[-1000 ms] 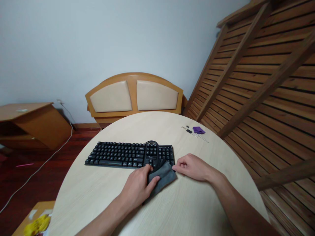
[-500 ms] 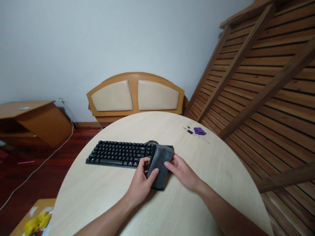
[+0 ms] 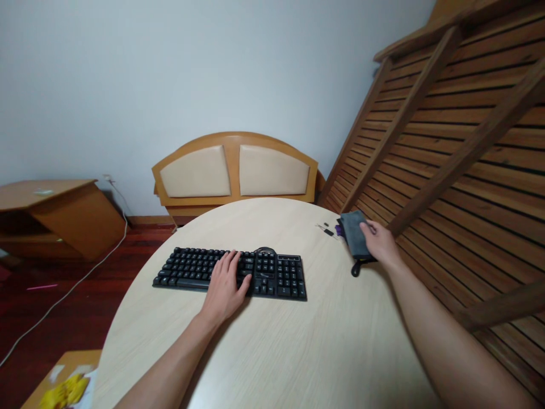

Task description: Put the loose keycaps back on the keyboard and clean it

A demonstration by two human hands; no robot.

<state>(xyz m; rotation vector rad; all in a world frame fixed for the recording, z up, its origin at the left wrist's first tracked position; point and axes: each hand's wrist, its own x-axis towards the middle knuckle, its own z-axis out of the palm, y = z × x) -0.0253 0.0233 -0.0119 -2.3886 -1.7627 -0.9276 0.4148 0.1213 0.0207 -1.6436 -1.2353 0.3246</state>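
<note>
A black keyboard (image 3: pixel 289 278) lies on the round pale wooden table (image 3: pixel 272 352). My left hand (image 3: pixel 225 287) rests palm down over its middle keys, fingers stretched and slightly apart. At the table's right side, my right hand (image 3: pixel 378 241) grips a dark grey fabric pouch (image 3: pixel 354 236) by its right edge. A black cord loop (image 3: pixel 356 269) hangs from the pouch's near end. The pouch partly covers a purple cloth (image 3: pixel 339 229). Just left of it lie a small black piece (image 3: pixel 328 232) and thin metal pieces, too small to name.
Behind the table stands a headboard (image 3: pixel 234 170) with two cream panels. Slatted wooden boards (image 3: pixel 447 170) lean along the right. At left are a wooden cabinet (image 3: pixel 80 221) and a white cable (image 3: pixel 80 278) on the floor. A yellow item (image 3: pixel 66 392) sits low at left.
My right hand has carried the pouch from over the keyboard's right end to the far right, onto the purple cloth. My left hand has let go of the pouch and moved left onto the keys.
</note>
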